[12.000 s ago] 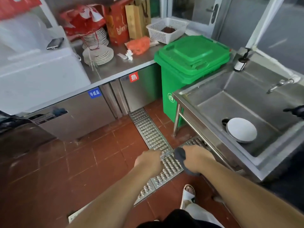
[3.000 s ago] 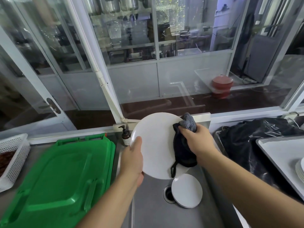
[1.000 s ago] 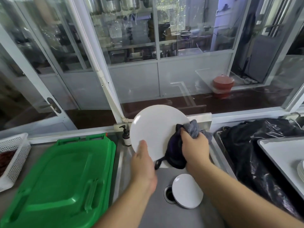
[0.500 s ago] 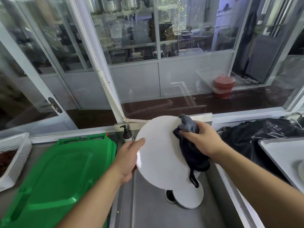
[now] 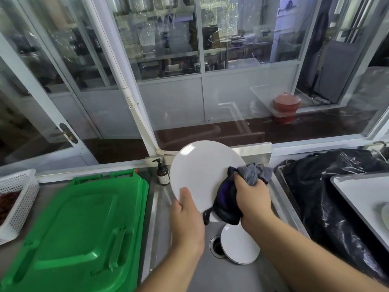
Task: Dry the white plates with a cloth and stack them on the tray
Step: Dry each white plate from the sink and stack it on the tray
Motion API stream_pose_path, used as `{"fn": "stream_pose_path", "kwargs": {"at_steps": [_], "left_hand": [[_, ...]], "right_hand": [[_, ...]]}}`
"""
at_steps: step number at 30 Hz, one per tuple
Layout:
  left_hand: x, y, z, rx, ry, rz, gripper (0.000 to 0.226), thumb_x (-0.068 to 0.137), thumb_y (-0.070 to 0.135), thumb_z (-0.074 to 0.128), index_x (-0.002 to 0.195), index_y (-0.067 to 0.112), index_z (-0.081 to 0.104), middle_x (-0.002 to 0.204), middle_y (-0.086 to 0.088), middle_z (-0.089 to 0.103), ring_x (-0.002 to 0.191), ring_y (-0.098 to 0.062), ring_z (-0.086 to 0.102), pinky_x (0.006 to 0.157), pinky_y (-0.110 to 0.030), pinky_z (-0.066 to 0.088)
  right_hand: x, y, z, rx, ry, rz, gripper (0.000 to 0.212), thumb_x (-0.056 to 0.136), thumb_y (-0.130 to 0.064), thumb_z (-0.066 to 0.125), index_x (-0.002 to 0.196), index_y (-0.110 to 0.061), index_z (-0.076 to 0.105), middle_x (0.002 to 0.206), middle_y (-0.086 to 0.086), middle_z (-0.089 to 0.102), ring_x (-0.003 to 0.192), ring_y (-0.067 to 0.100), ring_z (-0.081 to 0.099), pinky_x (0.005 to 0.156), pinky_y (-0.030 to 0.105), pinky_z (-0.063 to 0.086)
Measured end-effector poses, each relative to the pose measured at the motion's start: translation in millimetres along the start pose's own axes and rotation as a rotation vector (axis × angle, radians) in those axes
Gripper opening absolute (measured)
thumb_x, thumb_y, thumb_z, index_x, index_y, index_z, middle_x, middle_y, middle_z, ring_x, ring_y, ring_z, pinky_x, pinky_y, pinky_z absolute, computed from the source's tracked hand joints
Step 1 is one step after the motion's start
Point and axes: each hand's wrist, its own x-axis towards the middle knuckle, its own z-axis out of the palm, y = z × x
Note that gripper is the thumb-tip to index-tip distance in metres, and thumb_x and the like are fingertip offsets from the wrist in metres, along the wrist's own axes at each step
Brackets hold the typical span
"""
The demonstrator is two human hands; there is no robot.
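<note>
plate (image 5: 200, 173) pinched at lower rim by left hand (image 5: 186, 220) fingers; right hand (image 5: 251, 199) fingers clutch cloth (image 5: 227, 203) against it

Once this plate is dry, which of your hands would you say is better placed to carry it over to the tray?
Probably the left hand: it already grips the plate, while the right hand holds the cloth. The tray lies rightward, though.

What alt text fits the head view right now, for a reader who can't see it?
Over a steel sink, the left hand holds a white plate upright while the right hand presses a dark cloth to it. More plates lie by the drain; a green bin lid is left, a tray right.
</note>
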Motion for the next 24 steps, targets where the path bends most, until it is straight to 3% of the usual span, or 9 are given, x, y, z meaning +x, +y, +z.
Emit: {"fn": "stream_pose_path", "kwargs": {"at_steps": [2,6,9,12,16,19,20,22,24], "left_hand": [[3,3,-5,0.001,-0.078,-0.046,0.017,0.107,0.036,0.055,0.110,0.028,0.070,0.102,0.010,0.082,0.096,-0.015,0.078,0.084,-0.036,0.060],[13,34,-23,-0.001,-0.277,-0.065,0.018,0.101,0.016,0.063,0.108,0.020,0.079,0.110,-0.006,0.081,0.096,-0.022,0.078,0.069,-0.035,0.061],[12,50,-32,-0.052,-0.461,-0.091,0.032,0.088,0.017,0.059,0.107,0.029,0.083,0.117,-0.011,0.079,0.100,-0.023,0.077,0.069,-0.038,0.064],[11,51,-33,-0.119,-0.524,-0.123,0.039,0.087,0.016,0.053,0.111,0.027,0.082,0.122,-0.014,0.077,0.105,-0.027,0.076,0.068,-0.038,0.064],[8,46,-32,-0.155,-0.529,-0.118,0.037,0.093,0.013,0.053,0.112,0.026,0.082,0.124,-0.014,0.076,0.107,-0.029,0.076,0.070,-0.039,0.065],[7,40,-29,-0.200,-0.523,-0.109,0.035,0.089,0.015,0.059,0.114,0.023,0.081,0.127,-0.019,0.074,0.109,-0.032,0.075,0.075,-0.043,0.065],[7,38,-27,-0.211,-0.513,-0.101,0.035,0.088,0.013,0.059,0.114,0.022,0.081,0.128,-0.019,0.074,0.109,-0.032,0.075,0.078,-0.044,0.064],[6,36,-23,-0.225,-0.497,-0.091,0.038,0.086,0.009,0.060,0.117,0.022,0.079,0.128,-0.019,0.073,0.111,-0.034,0.074,0.081,-0.047,0.063],[7,36,-21,-0.227,-0.495,-0.087,0.039,0.086,0.008,0.060,0.118,0.023,0.078,0.127,-0.019,0.074,0.110,-0.034,0.075,0.082,-0.047,0.063]], "right_hand": [[8,-4,-8,-0.019,-0.035,0.002,0.015,0.093,-0.034,0.075,0.101,-0.021,0.072,0.098,0.005,0.076,0.094,0.026,0.073,0.086,0.045,0.062],[23,-24,-23,-0.182,-0.109,-0.152,0.017,0.092,-0.035,0.079,0.094,-0.020,0.072,0.074,-0.009,0.076,0.074,0.006,0.073,0.052,0.015,0.052],[32,-42,-27,-0.323,-0.164,-0.242,0.017,0.092,-0.034,0.078,0.087,-0.019,0.071,0.060,-0.023,0.069,0.054,-0.011,0.063,0.044,0.006,0.040],[32,-54,-27,-0.349,-0.186,-0.273,0.015,0.092,-0.036,0.078,0.089,-0.022,0.072,0.062,-0.016,0.072,0.057,-0.006,0.066,0.046,0.007,0.042],[25,-55,-24,-0.547,-0.096,-0.333,0.020,0.095,-0.040,0.073,0.085,-0.025,0.063,0.076,-0.009,0.069,0.072,0.009,0.064,0.054,0.025,0.042],[15,-45,-21,-0.636,-0.083,-0.333,0.017,0.100,-0.037,0.065,0.097,-0.024,0.055,0.084,-0.011,0.062,0.078,0.014,0.060,0.057,0.019,0.036],[9,-39,-18,-0.624,-0.107,-0.318,0.014,0.102,-0.034,0.062,0.105,-0.024,0.054,0.092,-0.011,0.063,0.087,0.019,0.062,0.061,0.016,0.040],[-4,-25,-12,-0.639,-0.207,-0.310,0.035,0.105,-0.027,0.058,0.138,-0.019,0.050,0.138,-0.001,0.060,0.132,0.031,0.054,0.101,0.022,0.046],[-17,-15,-9,-0.760,-0.293,-0.318,0.062,0.108,-0.029,0.051,0.164,-0.019,0.027,0.173,0.000,0.021,0.161,0.033,0.012,0.130,0.043,0.017]]}}
